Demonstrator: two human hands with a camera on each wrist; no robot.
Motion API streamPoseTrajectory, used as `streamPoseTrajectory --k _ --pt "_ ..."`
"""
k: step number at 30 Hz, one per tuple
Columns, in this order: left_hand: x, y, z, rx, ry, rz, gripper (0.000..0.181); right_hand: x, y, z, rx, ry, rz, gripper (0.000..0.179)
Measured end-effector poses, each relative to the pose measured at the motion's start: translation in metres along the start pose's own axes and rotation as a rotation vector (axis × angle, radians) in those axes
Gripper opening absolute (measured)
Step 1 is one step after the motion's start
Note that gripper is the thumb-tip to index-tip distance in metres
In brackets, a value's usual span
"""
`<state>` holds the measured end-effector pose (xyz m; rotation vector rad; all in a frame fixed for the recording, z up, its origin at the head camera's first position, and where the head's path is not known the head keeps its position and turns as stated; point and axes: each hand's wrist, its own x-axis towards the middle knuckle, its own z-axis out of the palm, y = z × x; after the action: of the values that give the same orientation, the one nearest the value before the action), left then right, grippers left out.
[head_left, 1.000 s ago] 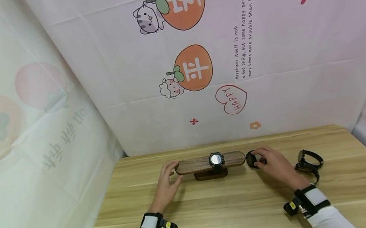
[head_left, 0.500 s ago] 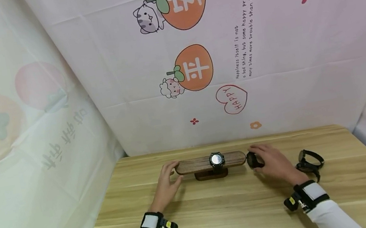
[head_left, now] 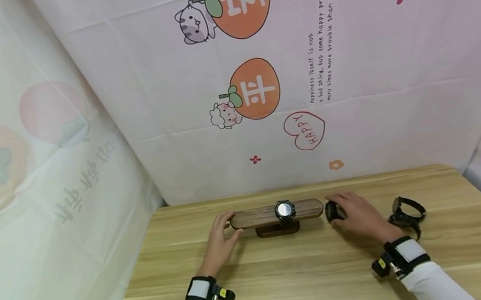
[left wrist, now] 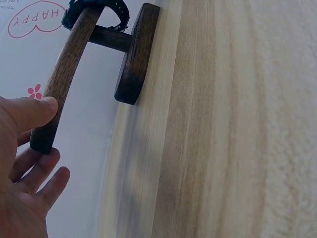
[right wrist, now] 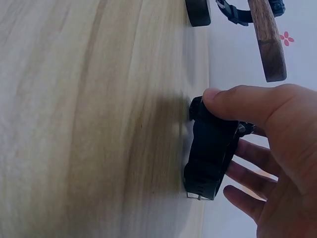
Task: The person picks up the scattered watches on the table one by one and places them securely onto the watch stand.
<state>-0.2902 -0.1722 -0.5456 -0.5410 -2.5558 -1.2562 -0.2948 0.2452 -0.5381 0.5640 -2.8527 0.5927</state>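
A dark wooden watch stand (head_left: 254, 218) with a raised bar and a flat base stands near the back of the table. One black watch (head_left: 284, 210) with a pale round face is strapped round its bar. My left hand (head_left: 218, 245) holds the bar's left end. In the left wrist view the thumb lies on the near side of the bar (left wrist: 68, 69) and fingers show behind its tip. Just off the bar's right end, my right hand (head_left: 360, 216) pinches another black watch (right wrist: 210, 148) between thumb and fingers. Its band forms a loop low over the table, the dial side mostly hidden.
Two more black watches (head_left: 405, 220) lie on the wooden table (head_left: 292, 290) to the right of my right wrist, close together. A white printed cloth (head_left: 205, 166) hangs right behind the table, and another closes off the left side.
My right hand and the watch in it have shifted slightly right, opening a small gap to the stand's end. My left hand and the stand have hardly moved.
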Motion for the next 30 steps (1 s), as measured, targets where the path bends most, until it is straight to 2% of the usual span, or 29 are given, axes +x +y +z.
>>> streamPoseTrajectory --k 7,13,20,30 --pt "0.002 -0.0011 -0.0002 0.003 -0.005 -0.016 0.058 0.0021 0.0007 0.0005 -0.01 -0.013 0.018 0.07" --pt "0.0014 -0.0016 0.0004 0.012 -0.002 -0.001 0.059 0.0017 0.001 0.0011 -0.013 -0.016 0.028 0.073" --pt "0.0014 -0.0018 0.0014 0.006 0.008 0.01 0.058 -0.0004 0.0006 0.0005 -0.008 0.004 0.023 0.066" --pt "0.0023 0.0009 0.0003 0.0 -0.007 -0.019 0.06 -0.0019 0.002 -0.0002 0.023 0.025 0.018 0.064"
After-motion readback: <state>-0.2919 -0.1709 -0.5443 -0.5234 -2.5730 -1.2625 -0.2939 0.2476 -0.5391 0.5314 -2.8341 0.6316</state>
